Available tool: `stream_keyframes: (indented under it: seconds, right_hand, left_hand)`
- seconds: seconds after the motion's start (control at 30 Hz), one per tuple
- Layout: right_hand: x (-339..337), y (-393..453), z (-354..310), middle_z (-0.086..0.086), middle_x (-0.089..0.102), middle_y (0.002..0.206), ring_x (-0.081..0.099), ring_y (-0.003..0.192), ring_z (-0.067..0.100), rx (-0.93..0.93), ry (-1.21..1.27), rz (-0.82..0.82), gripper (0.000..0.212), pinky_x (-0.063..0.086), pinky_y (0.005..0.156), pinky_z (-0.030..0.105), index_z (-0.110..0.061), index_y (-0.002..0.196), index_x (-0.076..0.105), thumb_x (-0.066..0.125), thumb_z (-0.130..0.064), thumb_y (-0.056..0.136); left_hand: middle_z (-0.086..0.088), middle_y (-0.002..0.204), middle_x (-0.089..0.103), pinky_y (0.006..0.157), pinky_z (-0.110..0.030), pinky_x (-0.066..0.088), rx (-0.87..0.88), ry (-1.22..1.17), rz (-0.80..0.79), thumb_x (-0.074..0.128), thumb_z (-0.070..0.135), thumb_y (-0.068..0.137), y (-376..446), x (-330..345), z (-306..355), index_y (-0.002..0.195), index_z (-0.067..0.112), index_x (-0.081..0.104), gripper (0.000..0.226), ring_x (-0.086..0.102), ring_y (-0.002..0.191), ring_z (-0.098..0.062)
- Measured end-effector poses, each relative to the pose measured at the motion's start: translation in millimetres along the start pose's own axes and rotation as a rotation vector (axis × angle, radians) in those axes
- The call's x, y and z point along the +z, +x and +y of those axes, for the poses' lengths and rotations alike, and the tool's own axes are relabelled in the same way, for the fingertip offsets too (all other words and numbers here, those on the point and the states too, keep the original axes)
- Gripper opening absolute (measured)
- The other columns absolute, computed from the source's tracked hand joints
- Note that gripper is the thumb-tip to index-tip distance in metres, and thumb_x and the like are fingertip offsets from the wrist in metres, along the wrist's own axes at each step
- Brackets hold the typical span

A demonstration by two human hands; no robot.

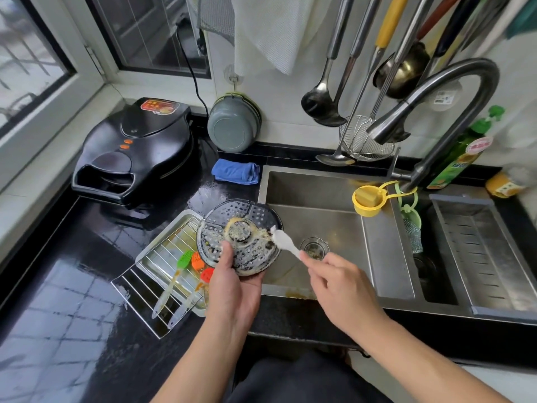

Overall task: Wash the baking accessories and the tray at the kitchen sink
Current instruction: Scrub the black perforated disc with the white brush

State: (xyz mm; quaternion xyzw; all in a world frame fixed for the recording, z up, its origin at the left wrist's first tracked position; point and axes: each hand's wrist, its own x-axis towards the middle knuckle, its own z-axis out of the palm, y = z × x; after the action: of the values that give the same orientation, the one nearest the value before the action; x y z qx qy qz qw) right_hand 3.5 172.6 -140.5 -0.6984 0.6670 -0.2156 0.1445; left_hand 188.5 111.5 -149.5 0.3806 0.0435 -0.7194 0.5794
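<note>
Black glossy countertop (72, 286) surrounds a stainless sink (334, 199) with a curved faucet (453, 91) above it, a closed electric griddle (136, 152) and a folded blue cloth (236, 171) standing behind. At the sink's left edge, the left hand (232, 289) grips a soiled, perforated round plate (239, 237) from below, thumb curled over its near rim, while the right hand (340, 286) pinches the handle of a white brush (283, 239) whose head touches the plate's right side. Just left of the plate, a metal tray (174, 237) carries a wire rack (145, 286) and three silicone brushes with green (185, 258), orange (198, 260) and red (207, 275) heads.
</note>
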Motion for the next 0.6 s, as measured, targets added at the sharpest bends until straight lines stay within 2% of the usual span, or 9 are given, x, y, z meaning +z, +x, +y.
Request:
stream_keyframes:
  seconds: [0.07,0.13,0.2,0.3,0.5,0.6]
  right_hand:
    - [-2,-6,3,-0.009,0.043,0.074,0.046,0.052,0.018,-0.065,-0.043,-0.071,0.045,0.041,0.043,0.038,-0.036,0.139,0.059,0.060,-0.020,0.097]
    - [-6,-8,11,-0.009,0.043,0.073,0.045,0.053,0.017,-0.069,-0.051,-0.073,0.045,0.040,0.045,0.038,-0.037,0.139,0.059,0.059,-0.021,0.098]
    - [-14,-8,21,-0.008,0.043,0.071,0.044,0.052,0.016,-0.030,-0.054,-0.029,0.044,0.036,0.044,0.033,-0.036,0.138,0.061,0.062,-0.019,0.097]
    - [-19,-14,19,-0.011,0.040,0.073,0.043,0.051,0.014,-0.095,-0.085,-0.083,0.045,0.032,0.044,0.029,-0.037,0.139,0.060,0.062,-0.020,0.097]
    - [-42,-10,33,-0.012,0.037,0.070,0.037,0.052,0.010,-0.035,-0.091,-0.075,0.042,0.020,0.047,0.018,-0.036,0.137,0.062,0.062,-0.020,0.098]
    - [-61,-23,53,-0.011,0.034,0.068,0.039,0.052,0.014,-0.027,-0.067,-0.117,0.041,0.026,0.045,0.026,-0.038,0.135,0.064,0.063,-0.020,0.098]
  left_hand:
    - [-0.019,0.125,0.071,0.100,-0.052,0.052,-0.005,0.053,-0.005,0.044,0.032,0.109,-1,1,-3,0.131,0.005,0.060,0.038,0.069,0.116,-0.032]
    - [-0.018,0.123,0.072,0.096,-0.053,0.053,-0.013,0.075,-0.021,0.044,0.030,0.109,-2,3,-5,0.129,0.006,0.062,0.036,0.071,0.113,-0.031]
    - [-0.017,0.121,0.073,0.099,-0.056,0.051,-0.022,0.085,-0.037,0.044,0.030,0.109,-4,6,-9,0.127,0.007,0.063,0.035,0.070,0.113,-0.032]
    - [-0.017,0.123,0.072,0.103,-0.055,0.049,-0.043,0.121,-0.046,0.044,0.030,0.108,-5,10,-21,0.131,0.007,0.061,0.036,0.068,0.117,-0.032]
    - [-0.016,0.125,0.071,0.093,-0.048,0.054,-0.069,0.158,-0.069,0.044,0.029,0.108,-4,29,-46,0.137,0.007,0.057,0.039,0.070,0.114,-0.029]
    - [-0.016,0.124,0.072,0.090,-0.049,0.056,-0.052,0.146,-0.075,0.045,0.029,0.108,-5,37,-54,0.137,0.006,0.058,0.039,0.071,0.112,-0.029]
